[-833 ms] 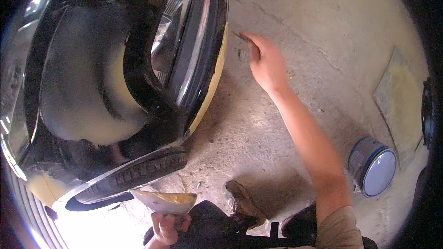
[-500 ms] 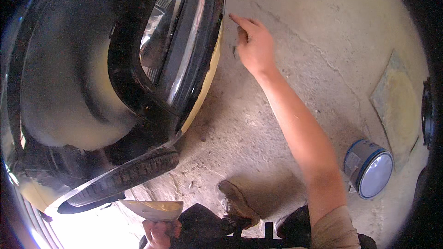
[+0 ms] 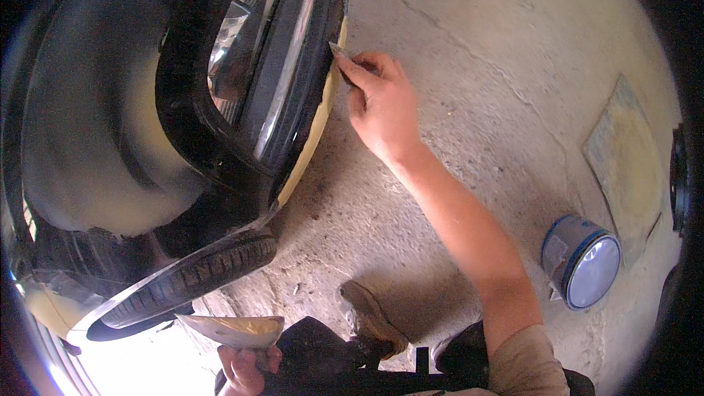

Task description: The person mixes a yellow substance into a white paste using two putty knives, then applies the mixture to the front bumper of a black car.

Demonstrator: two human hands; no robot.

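Observation:
My right hand is closed in a pinch on a small putty knife. The knife's thin blade tip lies at the edge of the black car bumper, by a cream strip of body filler. Most of the knife is hidden behind my fingers. Low in the view, my left hand grips a wide, pale spreader from below, with cream filler on its face. My left thumb and fingers wrap round its lower part.
A car's headlight and front tire are on the left, with a sanded fender patch beside them. On the concrete floor at right are a round can and a stained flat board. My shoe is below.
My right hand has moved left and slightly down, bringing the knife to the bumper's edge. The left hand keeps its hold on the spreader. The whole view has shifted slightly.

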